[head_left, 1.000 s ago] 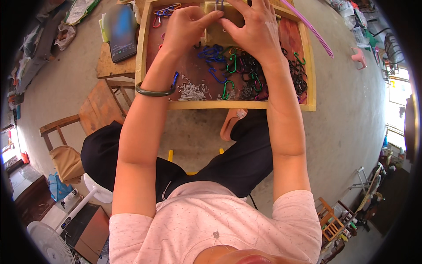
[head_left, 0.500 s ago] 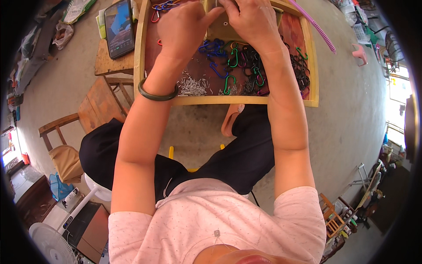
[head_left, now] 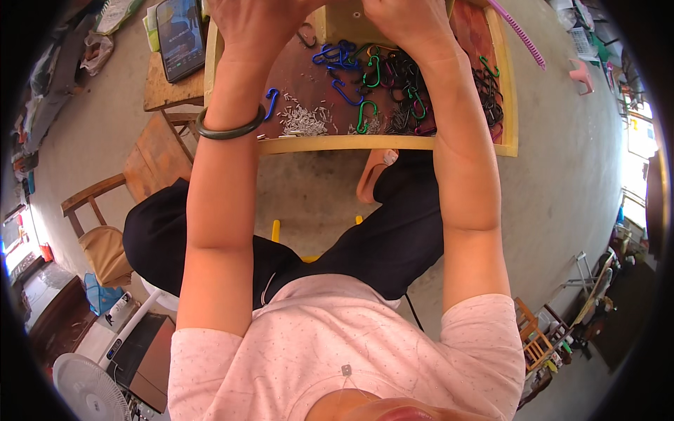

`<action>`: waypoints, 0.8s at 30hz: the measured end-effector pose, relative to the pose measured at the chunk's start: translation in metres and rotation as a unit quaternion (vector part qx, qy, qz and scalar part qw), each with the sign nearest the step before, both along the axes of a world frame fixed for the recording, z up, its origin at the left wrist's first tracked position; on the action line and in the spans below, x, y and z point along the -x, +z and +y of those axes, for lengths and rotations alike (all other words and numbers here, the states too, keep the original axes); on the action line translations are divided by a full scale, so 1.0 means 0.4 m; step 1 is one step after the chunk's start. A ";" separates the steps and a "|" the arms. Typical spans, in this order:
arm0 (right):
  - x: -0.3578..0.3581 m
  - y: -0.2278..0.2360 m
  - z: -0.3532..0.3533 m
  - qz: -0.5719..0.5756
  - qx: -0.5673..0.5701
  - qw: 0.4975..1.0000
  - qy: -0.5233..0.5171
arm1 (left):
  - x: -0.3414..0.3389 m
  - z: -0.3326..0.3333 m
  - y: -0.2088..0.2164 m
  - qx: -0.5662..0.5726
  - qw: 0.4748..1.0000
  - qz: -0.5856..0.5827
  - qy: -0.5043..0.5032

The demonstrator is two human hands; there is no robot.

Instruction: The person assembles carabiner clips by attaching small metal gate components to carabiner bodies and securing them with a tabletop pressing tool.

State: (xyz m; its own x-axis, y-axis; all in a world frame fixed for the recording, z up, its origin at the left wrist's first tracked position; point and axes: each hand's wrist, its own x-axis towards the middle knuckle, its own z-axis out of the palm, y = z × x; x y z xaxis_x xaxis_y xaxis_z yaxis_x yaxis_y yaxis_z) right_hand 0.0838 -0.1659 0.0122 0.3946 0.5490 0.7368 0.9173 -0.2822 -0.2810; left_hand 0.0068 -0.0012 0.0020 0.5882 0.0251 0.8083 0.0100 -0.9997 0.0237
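Observation:
My left hand [head_left: 256, 27] is at the top edge over the left side of a wooden-rimmed tray [head_left: 337, 144]; its fingertips are cut off. Beyond the tray's middle is my right hand [head_left: 408, 25], its fingers also mostly out of view, next to a dull yellowish block [head_left: 345, 29]. Whether either hand holds something is hidden. Below and between them lie blue carabiners [head_left: 337, 55], a green carabiner [head_left: 365, 117] and a heap of black carabiners [head_left: 400, 77]. Small silver pins [head_left: 305, 121] are piled near the front rim. A single blue carabiner [head_left: 272, 102] lies beside my left wrist.
A phone [head_left: 180, 42] stands on a wooden surface [head_left: 165, 90] left of the tray. A purple coiled cord [head_left: 523, 38] hangs over the right rim. A wooden chair [head_left: 156, 163] is at the left, a white fan [head_left: 91, 393] at the lower left, a pink stool [head_left: 580, 74] at the right.
Both hands have moved farther up in the picture, the left one also leftward, away from the right. The blue carabiner by my left wrist has come into view. The whole tray appears slightly higher.

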 end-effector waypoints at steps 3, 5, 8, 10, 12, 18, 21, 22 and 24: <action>0.007 0.009 -0.007 0.029 0.030 0.999 -0.011 | 0.004 -0.002 0.002 0.019 1.000 0.010 -0.003; 0.010 0.012 -0.010 0.021 0.037 0.999 -0.018 | 0.002 0.004 0.002 0.011 1.000 0.021 0.009; 0.010 0.010 -0.011 0.007 0.040 0.999 -0.028 | 0.003 0.004 0.007 0.008 1.000 0.016 -0.004; 0.009 0.005 -0.012 0.002 0.036 0.999 -0.032 | 0.004 0.001 0.009 0.021 1.000 0.015 -0.008; 0.009 0.003 -0.013 0.009 0.035 0.999 -0.023 | 0.003 0.002 0.008 0.034 0.999 0.014 -0.013; 0.017 0.003 -0.013 -0.015 0.044 0.998 -0.046 | 0.002 0.013 0.000 0.009 1.000 0.013 -0.007; 0.012 0.001 -0.013 -0.006 0.043 0.999 -0.033 | 0.004 0.008 0.001 0.022 1.000 0.014 -0.011; 0.012 0.002 -0.012 -0.006 0.043 0.999 -0.032 | 0.003 0.008 0.000 0.031 0.999 0.010 -0.016; 0.013 0.003 -0.012 -0.005 0.034 0.999 -0.031 | 0.002 0.008 0.000 0.040 0.999 0.005 -0.021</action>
